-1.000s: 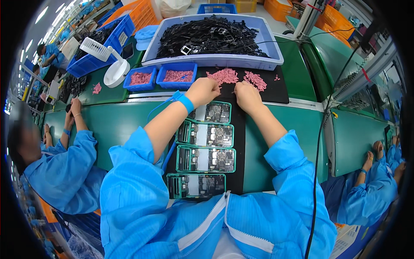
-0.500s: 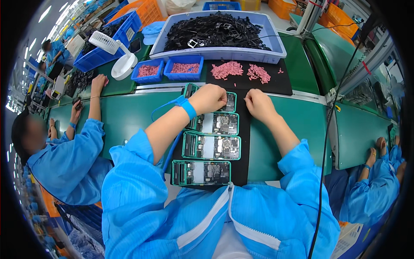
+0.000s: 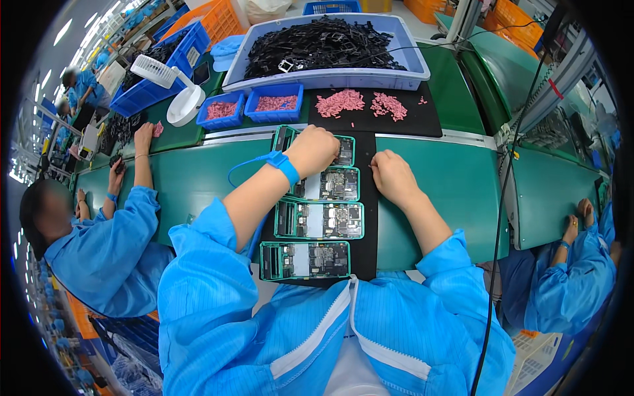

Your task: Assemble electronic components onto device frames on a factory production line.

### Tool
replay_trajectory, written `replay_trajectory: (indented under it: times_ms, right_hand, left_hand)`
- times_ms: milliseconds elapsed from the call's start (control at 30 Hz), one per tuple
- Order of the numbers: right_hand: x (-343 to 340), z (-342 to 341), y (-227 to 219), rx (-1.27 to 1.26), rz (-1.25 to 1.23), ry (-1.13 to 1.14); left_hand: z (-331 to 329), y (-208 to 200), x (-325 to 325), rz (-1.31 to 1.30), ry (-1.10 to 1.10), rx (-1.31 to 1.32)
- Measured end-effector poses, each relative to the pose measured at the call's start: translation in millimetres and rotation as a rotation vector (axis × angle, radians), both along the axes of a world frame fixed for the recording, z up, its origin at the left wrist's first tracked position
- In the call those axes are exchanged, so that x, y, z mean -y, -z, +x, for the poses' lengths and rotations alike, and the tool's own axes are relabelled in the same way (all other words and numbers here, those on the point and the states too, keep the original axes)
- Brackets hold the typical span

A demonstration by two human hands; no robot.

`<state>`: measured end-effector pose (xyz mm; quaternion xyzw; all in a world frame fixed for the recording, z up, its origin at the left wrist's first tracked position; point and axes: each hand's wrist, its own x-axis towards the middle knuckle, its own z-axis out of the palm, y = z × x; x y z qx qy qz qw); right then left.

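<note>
Hands work on top board (image 3: 343,153) of a column on the black mat (image 3: 367,218). Left hand (image 3: 316,149) lies closed on it; right hand (image 3: 391,175) pinches beside. Better to keep the board pressed flat, I think.

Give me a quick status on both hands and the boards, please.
Left hand on top board, fingers curled. Right hand beside second board, on the mat. Nothing in the way.
</note>
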<state>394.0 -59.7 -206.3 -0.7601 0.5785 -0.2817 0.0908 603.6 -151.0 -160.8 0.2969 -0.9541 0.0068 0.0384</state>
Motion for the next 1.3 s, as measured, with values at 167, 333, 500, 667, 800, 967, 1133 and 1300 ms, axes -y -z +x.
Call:
replay_trajectory:
  times_ms: [167, 333, 500, 667, 800, 967, 1133, 1300]
  right_hand:
    - [0, 0, -5, 0.008, 0.007, -0.013]
    - [0, -1, -5, 0.003, 0.005, -0.014]
    - [0, 0, -6, 0.010, -0.004, -0.017]
    - [1, -3, -2, 0.010, 0.004, -0.006]
    - [2, -8, 2, 0.087, 0.005, -0.024]
    - [3, -12, -3, 0.123, 0.043, -0.040]
    - [-2, -2, -15, 0.128, 0.085, -0.034]
    - [-17, 29, -36, 0.195, 0.096, -0.303]
  left_hand:
    - [-2, -2, -3, -0.043, 0.032, 0.027]
    - [-8, -9, -7, -0.129, 0.062, 0.164]
    - [-13, -16, -11, -0.173, 0.073, 0.230]
    - [-2, -12, 1, -0.026, 0.090, 0.132]
    - [18, -14, -2, 0.035, 0.112, -0.001]
    - [30, -7, -6, 0.017, 0.211, -0.029]
    - [33, -1, -9, -0.057, 0.216, -0.045]
    - [35, 1, -9, -0.057, 0.189, -0.075]
